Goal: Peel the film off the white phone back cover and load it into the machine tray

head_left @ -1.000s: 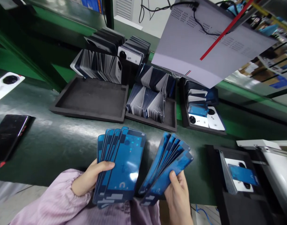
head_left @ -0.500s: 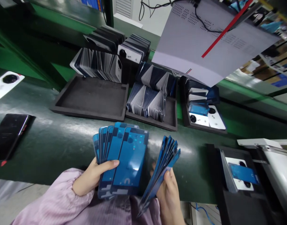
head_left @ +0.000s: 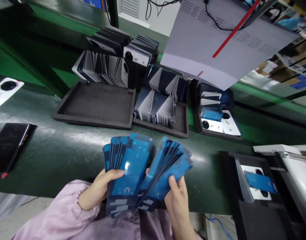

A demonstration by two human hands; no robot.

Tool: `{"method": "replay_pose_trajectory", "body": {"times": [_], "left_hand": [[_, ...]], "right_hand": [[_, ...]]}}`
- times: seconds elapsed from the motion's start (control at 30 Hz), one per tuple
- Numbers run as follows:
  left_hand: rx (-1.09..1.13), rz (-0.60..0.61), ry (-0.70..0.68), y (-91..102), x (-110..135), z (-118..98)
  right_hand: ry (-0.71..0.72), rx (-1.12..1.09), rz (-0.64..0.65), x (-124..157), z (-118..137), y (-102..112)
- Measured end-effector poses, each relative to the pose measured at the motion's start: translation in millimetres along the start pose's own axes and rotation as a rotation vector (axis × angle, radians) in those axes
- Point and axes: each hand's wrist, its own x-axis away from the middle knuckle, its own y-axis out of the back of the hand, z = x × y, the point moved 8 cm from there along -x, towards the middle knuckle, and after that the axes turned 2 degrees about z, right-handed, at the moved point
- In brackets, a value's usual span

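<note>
My left hand [head_left: 101,181] is closed on a fanned stack of phone back covers [head_left: 133,163], their blue-filmed inner faces toward me and the thumb on the front one. A second fan of phone back covers [head_left: 165,170] is gripped by my right hand [head_left: 177,196], its thumb lying along the near cover. The two fans meet at their lower ends, over the front edge of the dark green bench [head_left: 75,160]. Most of my fingers are hidden behind the covers.
Beyond my hands stand a bare black tray [head_left: 93,125], a middle tray [head_left: 181,133] of upright covers and a right tray [head_left: 217,136] with white covers. A black phone [head_left: 10,145] lies at left. Another black tray [head_left: 257,213] sits beside a white machine [head_left: 300,180] at right.
The right fan has turned its blue faces more toward me and moved left against the left fan. The front cover of the left fan now shows at a different angle.
</note>
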Motion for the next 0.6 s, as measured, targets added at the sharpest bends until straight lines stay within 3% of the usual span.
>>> {"method": "replay_pose_trajectory", "body": {"times": [0.2,0.4,0.5,0.6], "left_hand": [[-0.060,-0.070,-0.035,4.0,0.4,-5.3],[-0.081,-0.073,-0.035,-2.7,1.5,0.6],[-0.047,-0.061,-0.023,-3.7,3.2,2.4],[-0.015,-0.067,-0.009,0.8,4.5,2.2]], "right_hand": [[0.056,-0.042,0.045,-0.4,25.8,4.5],[0.000,0.036,0.061,9.6,-9.5,-16.5],[0.042,0.070,-0.016,1.7,-8.3,-7.9],[0.117,0.062,-0.113,-8.4,12.5,13.6]]}}
